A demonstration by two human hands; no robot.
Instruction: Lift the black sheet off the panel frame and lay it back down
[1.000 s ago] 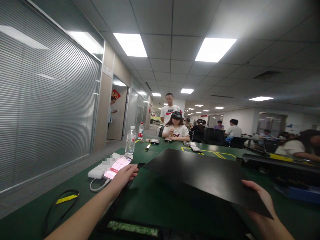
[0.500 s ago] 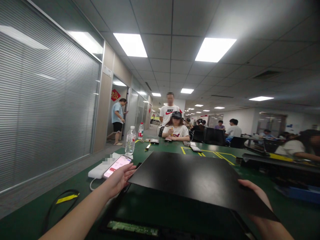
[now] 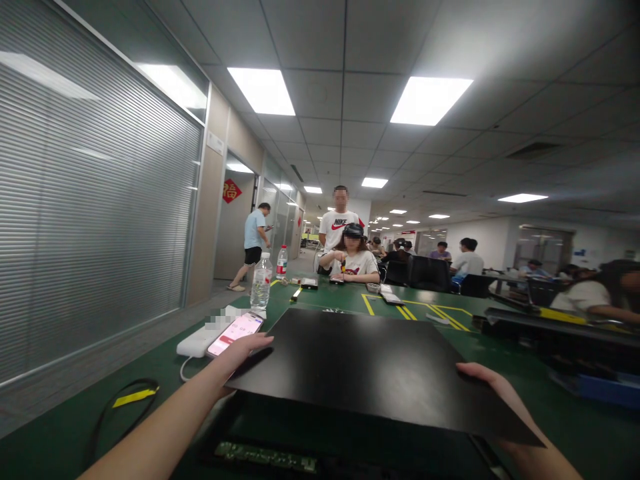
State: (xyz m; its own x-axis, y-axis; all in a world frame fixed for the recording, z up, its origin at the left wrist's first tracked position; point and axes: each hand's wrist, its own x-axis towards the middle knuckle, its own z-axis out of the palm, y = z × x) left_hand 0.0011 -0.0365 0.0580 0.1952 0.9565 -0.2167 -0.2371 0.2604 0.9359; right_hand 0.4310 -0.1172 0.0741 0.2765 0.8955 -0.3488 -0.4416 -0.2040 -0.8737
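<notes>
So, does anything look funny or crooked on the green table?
Nothing looks spilled or broken. The big flat black sheet is not lying down: the left hand and right hand hold its edges above the green table, over a dark tray. A pink-screened phone lies slanted on a white power bank.

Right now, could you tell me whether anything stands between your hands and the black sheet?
Nothing visible: the left hand and the right hand each grip an edge of the black sheet.

Black sheet lower, flatter, further left.
</notes>
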